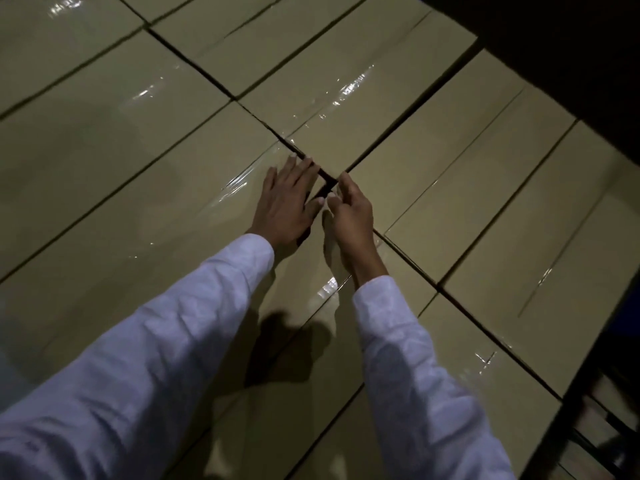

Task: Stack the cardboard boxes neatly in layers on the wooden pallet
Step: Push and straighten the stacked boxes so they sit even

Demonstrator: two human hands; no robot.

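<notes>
As left hand [287,202] and right hand [350,211] touch boxes [156,220], both grips lie loose, empty.

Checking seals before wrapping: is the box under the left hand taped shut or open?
Shut: the box under the left hand has flat flaps and shiny tape along its seam.

Top: open room above the flat tan taped cardboard boxes [145,140].
Seams [192,63]: tight dark slits between close-packed boxes.
Corner gap [326,188]: small dark opening.
</notes>
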